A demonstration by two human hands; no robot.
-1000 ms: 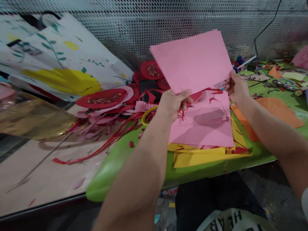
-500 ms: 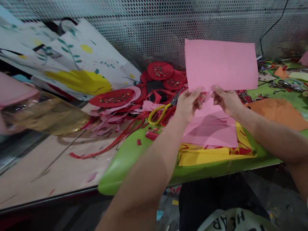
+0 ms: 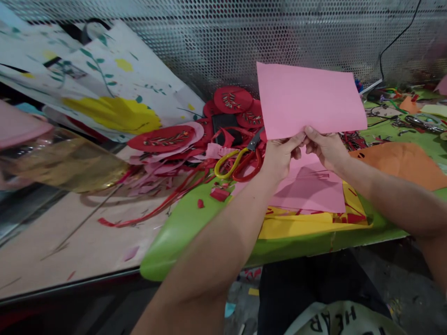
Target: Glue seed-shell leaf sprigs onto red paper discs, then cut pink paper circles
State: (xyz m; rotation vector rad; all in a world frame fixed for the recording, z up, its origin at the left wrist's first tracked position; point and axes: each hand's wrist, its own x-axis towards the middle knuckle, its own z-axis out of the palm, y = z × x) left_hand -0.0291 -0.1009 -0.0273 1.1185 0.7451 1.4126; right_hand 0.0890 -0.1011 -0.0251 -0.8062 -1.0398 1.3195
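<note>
A sheet of pink paper point(image 3: 310, 100) stands tilted up above the table, pinched along its lower edge by both hands. My left hand point(image 3: 284, 156) grips it near the middle of that edge, fingers closed. Close beside it, almost touching, my right hand point(image 3: 324, 149) pinches the same edge between thumb and fingers. Below them another pink sheet point(image 3: 310, 197) lies on yellow paper point(image 3: 296, 228) marked with red. Scissors with one yellow and one red handle point(image 3: 239, 165) rest just left of my left wrist.
Red ovals with leaf patterns point(image 3: 232, 100) and pink and red scraps are piled at the back. A white patterned bag point(image 3: 115, 79) leans on the left, near gold film point(image 3: 77, 165). Orange paper point(image 3: 401, 160) lies right on the green table cover point(image 3: 185, 232). Perforated metal point(image 3: 279, 28) stands behind.
Both hands have come closer together along the lower edge of the pink sheet. The sheet has shifted slightly left and tilted, and more of the scissors shows.
</note>
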